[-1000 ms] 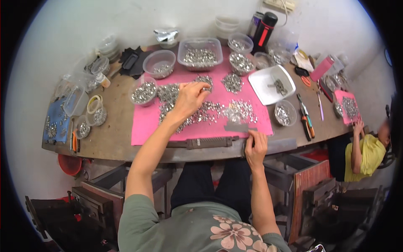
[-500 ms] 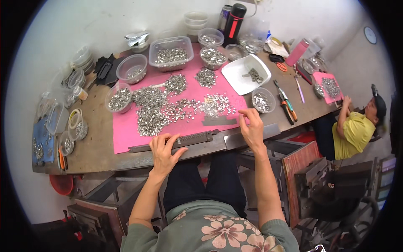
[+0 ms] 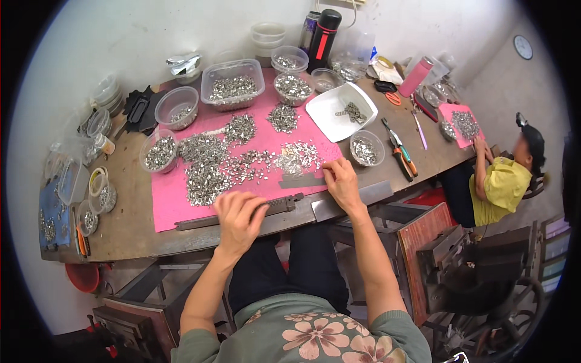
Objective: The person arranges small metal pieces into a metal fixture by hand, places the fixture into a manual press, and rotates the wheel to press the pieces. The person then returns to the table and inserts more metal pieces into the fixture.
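A long dark metal bar with a notched top (image 3: 282, 206) lies along the table's front edge. Over its middle is my left hand (image 3: 239, 219), fingers curled and smeared by motion; whether it holds a piece is hidden. My right hand (image 3: 343, 189) is closed in a pinch at the right end of a flat grey strip (image 3: 296, 181); what is between the fingertips is too small to make out. Beyond the strip, small shiny metal pieces (image 3: 299, 156) lie scattered on the pink mat (image 3: 166, 206). A larger heap of metal pieces (image 3: 209, 178) spreads to the left.
Clear tubs of metal pieces (image 3: 233, 91) line the back. A white tray (image 3: 321, 112), a round tub (image 3: 367, 149) and pliers (image 3: 399, 157) stand to the right. A flat metal plate (image 3: 375, 192) lies at the front edge. A person in yellow (image 3: 501, 187) sits far right.
My left hand has lifted and its spread fingers have curled over the bar. My right fingers have closed down at the strip's end. The whole view has shifted slightly.
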The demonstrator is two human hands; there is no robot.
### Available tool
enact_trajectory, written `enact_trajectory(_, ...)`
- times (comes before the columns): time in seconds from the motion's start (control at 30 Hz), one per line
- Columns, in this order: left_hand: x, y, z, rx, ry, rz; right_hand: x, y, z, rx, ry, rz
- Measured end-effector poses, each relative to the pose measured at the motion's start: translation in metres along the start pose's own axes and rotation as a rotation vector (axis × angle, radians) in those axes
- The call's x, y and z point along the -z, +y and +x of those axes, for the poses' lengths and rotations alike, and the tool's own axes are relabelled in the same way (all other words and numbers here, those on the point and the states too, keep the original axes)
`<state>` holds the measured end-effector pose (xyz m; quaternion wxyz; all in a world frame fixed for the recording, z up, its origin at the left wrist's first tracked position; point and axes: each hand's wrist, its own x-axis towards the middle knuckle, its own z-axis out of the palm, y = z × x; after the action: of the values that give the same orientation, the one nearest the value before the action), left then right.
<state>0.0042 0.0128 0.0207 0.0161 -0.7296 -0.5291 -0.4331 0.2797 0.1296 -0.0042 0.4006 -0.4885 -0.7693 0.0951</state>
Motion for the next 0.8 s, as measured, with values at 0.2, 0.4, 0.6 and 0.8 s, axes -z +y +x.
enact_trajectory(0.2, -0.085, 0.013, 0.064, -0.108, -0.127, -0.097, -0.004, 0.003, 0.001, 0.051, 0.013, -0.032)
enact_trajectory(0.4, -0.114, 0.009, 0.074, -0.124, -0.263, -0.04, -0.01, 0.004, -0.001, 0.09, 0.053, -0.078)
enact_trajectory(0.6, -0.123, 0.006, 0.082, -0.084, -0.216, -0.064, -0.008, 0.006, 0.002, 0.135, 0.037, -0.155)
enact_trajectory(0.8, -0.135, 0.01, 0.08, -0.125, -0.23, 0.004, 0.011, -0.012, -0.007, 0.073, -0.007, 0.001)
